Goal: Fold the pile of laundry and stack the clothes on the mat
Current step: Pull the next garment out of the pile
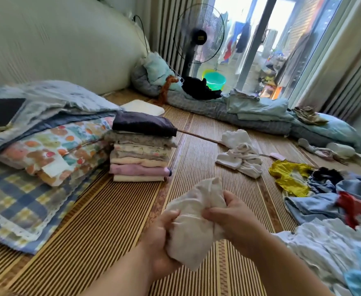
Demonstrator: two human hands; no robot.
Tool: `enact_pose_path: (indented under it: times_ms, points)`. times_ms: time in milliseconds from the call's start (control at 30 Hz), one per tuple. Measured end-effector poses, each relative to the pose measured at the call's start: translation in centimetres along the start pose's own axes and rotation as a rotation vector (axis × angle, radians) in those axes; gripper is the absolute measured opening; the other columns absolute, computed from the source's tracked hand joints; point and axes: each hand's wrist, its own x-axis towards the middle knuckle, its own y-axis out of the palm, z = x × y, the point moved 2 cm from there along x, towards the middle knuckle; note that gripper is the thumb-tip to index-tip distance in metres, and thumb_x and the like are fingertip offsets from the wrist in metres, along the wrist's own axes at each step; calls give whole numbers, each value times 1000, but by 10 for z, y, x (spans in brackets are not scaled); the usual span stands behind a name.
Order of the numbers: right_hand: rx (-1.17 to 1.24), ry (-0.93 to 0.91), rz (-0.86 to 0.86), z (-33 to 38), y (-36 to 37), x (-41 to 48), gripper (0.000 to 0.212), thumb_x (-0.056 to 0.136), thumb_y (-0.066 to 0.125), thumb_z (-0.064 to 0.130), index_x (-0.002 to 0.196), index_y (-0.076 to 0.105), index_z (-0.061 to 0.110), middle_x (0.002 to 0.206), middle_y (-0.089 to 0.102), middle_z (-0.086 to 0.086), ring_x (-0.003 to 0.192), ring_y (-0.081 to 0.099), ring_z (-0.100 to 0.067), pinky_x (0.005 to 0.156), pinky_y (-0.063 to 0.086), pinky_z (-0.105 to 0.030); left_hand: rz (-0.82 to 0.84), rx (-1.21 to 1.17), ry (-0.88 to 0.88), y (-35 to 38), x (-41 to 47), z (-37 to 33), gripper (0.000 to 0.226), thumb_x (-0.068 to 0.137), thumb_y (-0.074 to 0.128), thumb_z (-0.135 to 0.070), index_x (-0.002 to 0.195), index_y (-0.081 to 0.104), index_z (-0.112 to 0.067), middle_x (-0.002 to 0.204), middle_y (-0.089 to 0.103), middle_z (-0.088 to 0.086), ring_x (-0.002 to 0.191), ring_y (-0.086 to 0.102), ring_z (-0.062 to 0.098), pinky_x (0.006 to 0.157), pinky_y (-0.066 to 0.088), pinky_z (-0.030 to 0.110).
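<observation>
Both forearms are extended forward; the left hand (161, 238) and right hand (230, 218) are curled, fingers clenched inward.

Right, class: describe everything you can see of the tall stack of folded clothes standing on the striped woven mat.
The tall stack of folded clothes stands upright on the striped woven mat, its left side against the floral bedding. It looks like soft cotton in neat flat layers: a cream piece at the bottom, then pink, pale yellow, beige and floral-print pieces, with a dark purple garment on top, slightly overhanging to the right. Neither hand touches it.
</observation>
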Motion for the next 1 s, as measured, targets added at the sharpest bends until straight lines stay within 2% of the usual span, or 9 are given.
enact_pose_path:
  times_ms: [233,400,467,533,600,667,733,833,1000]
  points:
    - [26,-48,-108,1,3,21,70,73,67,-16,122,43,26,111,60,-15,77,73,-26,59,58,-36,-100,59,293,-1,1,-29,48,85,45,3,133,47,-1,121,59,35,111,58,51,99,43,62]
    - [61,-66,-60,17,13,43,67,75,65,-16,118,43,31,115,59,-16,83,72,-31,63,59,-35,-325,187,273,7,2,-34,31,93,49,-24,105,67,-1,100,72,22,93,64,37,80,49,40]
    - [51,-80,-68,26,16,51,63,77,64,-15,120,45,27,113,61,-16,87,71,-33,64,59,-35,-411,212,279,2,2,-34,38,101,39,-29,106,63,0,113,66,20,94,58,31,86,43,38]
    - [60,-91,-74,32,18,58,60,78,62,-16,119,45,25,112,61,-17,90,69,-35,65,60,-37,-297,104,149,4,1,-29,62,98,38,-51,123,54,4,133,51,27,107,53,33,92,39,39]
    - [84,-108,-67,36,18,59,53,78,61,-18,114,50,20,111,63,-19,91,69,-36,65,60,-39,-204,-105,-92,4,0,-21,109,75,42,-82,131,42,12,139,41,34,123,46,43,101,35,47]
    - [105,-113,-33,34,17,57,50,78,60,-18,109,53,20,110,64,-20,90,69,-35,67,60,-40,-134,-250,-82,4,6,-26,115,65,48,-86,123,54,13,127,53,34,111,56,47,89,47,48]
    - [133,-66,7,25,14,51,50,76,63,-18,110,56,18,110,65,-20,91,70,-35,71,60,-45,-91,-323,50,4,8,-33,87,71,57,-68,111,67,8,113,63,29,91,65,42,73,55,43]
    - [157,78,95,7,4,39,59,70,69,-16,121,54,12,114,66,-21,96,69,-37,74,58,-46,19,-326,173,5,2,-44,49,85,57,-27,125,56,1,118,63,31,99,67,43,76,59,51]
    - [331,163,237,-15,-4,22,74,66,79,4,133,48,9,125,63,-22,114,61,-40,91,52,-55,98,21,272,8,-6,-44,50,71,52,11,120,59,2,117,64,30,103,66,43,71,59,45]
